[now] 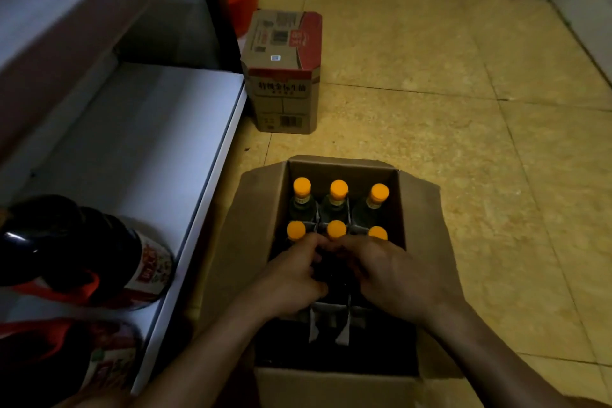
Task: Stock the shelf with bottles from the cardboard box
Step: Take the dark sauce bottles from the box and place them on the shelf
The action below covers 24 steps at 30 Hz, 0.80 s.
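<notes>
We read one line clearly: 特级金标生抽, in dark characters on the pale front band of the closed carton (284, 89) on the floor (430, 109); the smaller line under it and the barcode digits lower down are too small for us; the red labels on the dark bottles (149, 272) on the shelf (132, 129) blur beyond reading.

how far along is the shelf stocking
Early to midway, it seems. Done: the nearest cells of the cardboard box look empty, though nothing from it shows on the shelf. In hand: left hand and right hand reach into the box's middle; what they hold is too dark to tell. Left: six orange-capped bottles at the far end.
</notes>
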{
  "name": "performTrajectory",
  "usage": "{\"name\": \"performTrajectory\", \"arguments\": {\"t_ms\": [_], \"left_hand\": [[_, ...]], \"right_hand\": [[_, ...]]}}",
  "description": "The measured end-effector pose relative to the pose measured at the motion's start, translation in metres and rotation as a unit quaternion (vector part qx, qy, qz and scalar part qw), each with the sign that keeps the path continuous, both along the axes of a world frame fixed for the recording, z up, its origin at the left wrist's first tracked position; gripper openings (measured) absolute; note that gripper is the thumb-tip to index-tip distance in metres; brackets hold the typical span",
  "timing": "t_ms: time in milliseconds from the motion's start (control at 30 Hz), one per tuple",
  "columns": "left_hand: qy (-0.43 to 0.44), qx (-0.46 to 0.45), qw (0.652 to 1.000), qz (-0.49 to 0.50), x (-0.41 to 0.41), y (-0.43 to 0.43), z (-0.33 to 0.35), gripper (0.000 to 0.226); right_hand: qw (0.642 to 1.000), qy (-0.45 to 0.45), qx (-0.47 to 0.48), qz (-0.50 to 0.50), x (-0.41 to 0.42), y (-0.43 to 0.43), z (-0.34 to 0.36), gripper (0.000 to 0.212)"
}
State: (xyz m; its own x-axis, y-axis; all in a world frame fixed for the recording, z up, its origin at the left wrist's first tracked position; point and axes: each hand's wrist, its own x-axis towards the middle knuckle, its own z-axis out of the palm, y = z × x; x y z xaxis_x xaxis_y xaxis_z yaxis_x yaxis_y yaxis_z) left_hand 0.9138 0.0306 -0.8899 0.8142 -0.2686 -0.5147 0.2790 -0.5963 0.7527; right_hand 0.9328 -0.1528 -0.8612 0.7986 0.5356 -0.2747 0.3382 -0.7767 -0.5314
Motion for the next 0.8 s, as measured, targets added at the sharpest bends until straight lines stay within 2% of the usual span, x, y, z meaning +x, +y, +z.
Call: {"name": "performTrajectory", "arguments": {"t_ms": [133,367,467,667,800], "left_hand": [[-0.035,0.042,0.998,-0.042,0.001,0.004,-0.002,0.058],[-0.027,0.067,0.995,-0.068,0.006,0.008,-0.007,0.07],[-0.028,0.075,0.994,-0.071,0.007,0.01,-0.009,0.069],[-0.019,0.068,0.994,-0.078,0.008,0.013,-0.009,0.071],[-0.01,0.057,0.995,-0.084,0.006,0.017,-0.006,0.074]], "right_hand": [[0.999,-0.022,-0.037,0.024,0.001,-0.001,-0.007,0.051],[0.989,-0.022,-0.132,0.067,-0.001,0.008,-0.028,0.064],[0.984,-0.032,-0.159,0.069,0.0,0.012,-0.033,0.061],[0.982,-0.081,-0.165,0.052,-0.006,0.011,-0.038,0.05],[0.993,-0.066,-0.098,-0.001,-0.007,0.002,-0.026,0.043]]}}
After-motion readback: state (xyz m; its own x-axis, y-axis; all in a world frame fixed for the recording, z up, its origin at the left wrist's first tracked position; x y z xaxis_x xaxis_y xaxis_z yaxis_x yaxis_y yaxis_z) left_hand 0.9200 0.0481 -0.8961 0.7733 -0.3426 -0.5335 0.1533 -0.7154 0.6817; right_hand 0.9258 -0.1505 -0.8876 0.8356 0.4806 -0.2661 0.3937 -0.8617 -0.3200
